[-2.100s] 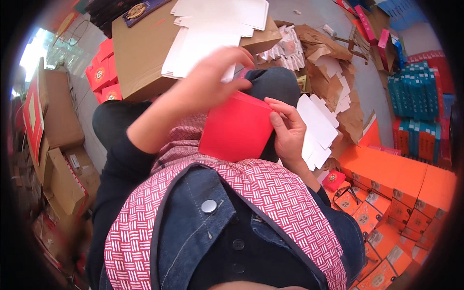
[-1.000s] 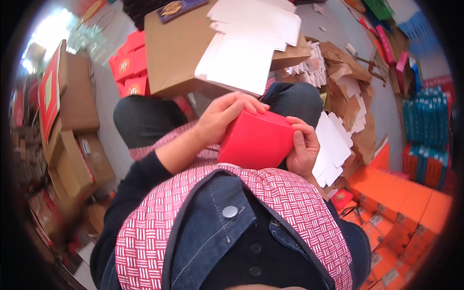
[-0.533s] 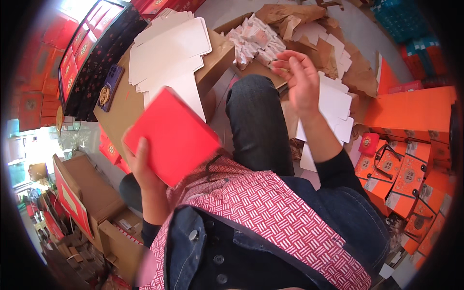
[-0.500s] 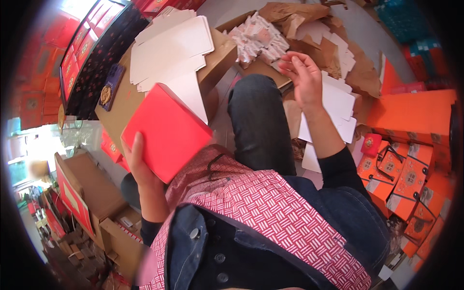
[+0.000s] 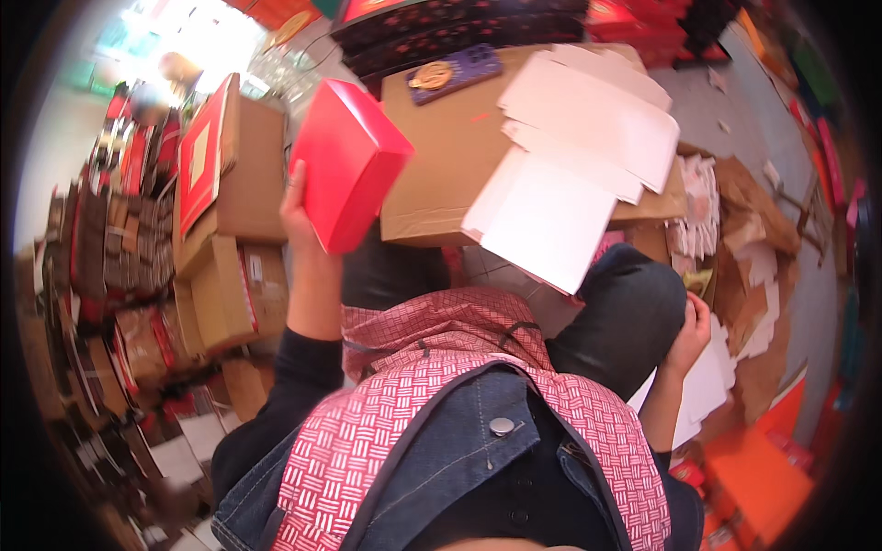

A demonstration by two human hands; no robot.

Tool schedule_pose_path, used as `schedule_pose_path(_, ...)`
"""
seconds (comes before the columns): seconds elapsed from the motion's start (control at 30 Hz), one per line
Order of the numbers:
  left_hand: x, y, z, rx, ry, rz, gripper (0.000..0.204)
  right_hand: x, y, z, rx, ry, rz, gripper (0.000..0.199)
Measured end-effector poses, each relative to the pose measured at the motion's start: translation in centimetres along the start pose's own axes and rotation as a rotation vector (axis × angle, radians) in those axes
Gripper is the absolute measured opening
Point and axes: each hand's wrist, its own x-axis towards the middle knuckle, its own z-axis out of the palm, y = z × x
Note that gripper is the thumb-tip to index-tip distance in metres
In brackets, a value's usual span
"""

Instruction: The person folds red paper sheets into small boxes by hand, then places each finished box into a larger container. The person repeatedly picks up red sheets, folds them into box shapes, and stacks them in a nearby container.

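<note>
A: How does the left arm stand?

B: The left forearm (image 5: 317, 294) rises almost upright out of a dark sleeve (image 5: 303, 358), and the left hand (image 5: 300, 219) is lifted at the top of it.

A: Does this hand have hold of something?

B: Yes, it grips a red box (image 5: 338, 156) by the lower left part. The thumb lies against the broad face; the other fingers are hidden behind the box, so I cannot tell how they are placed.

A: Where exactly is the red box?

B: It is in the air, tilted, and in this view it covers a part of the left edge of the large carton (image 5: 427, 174). On this carton, a purple case (image 5: 473, 66) lies near the far edge, and white cut cards (image 5: 560, 211) spread over the right part, reaching past the near edge.

A: And the right hand (image 5: 691, 338)?

B: It is held lower, just beside the right knee (image 5: 634, 303), near some white sheets (image 5: 707, 390). Its fingers are half curled; whether they hold something, I cannot tell.
</note>
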Motion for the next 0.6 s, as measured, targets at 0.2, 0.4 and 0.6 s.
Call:
schedule_pose_path(0.2,3.5,7.5,-12.1,0.097,0.346,0.297,0.038,-0.4,-1.3,0.3,0.0,-0.005,0.05,0.022)
schedule_pose_path(0.4,8.3,2.2,-18.4,1.236,0.468,0.439,0.033,0.5,-1.8,-1.1,-0.177,0.033,0.065,0.022)
schedule_pose_path(0.6,15.4,-5.6,-21.6,1.761,-0.025,0.578,0.031,1.4,-1.7,-1.1,-0.278,0.054,0.028,0.022)
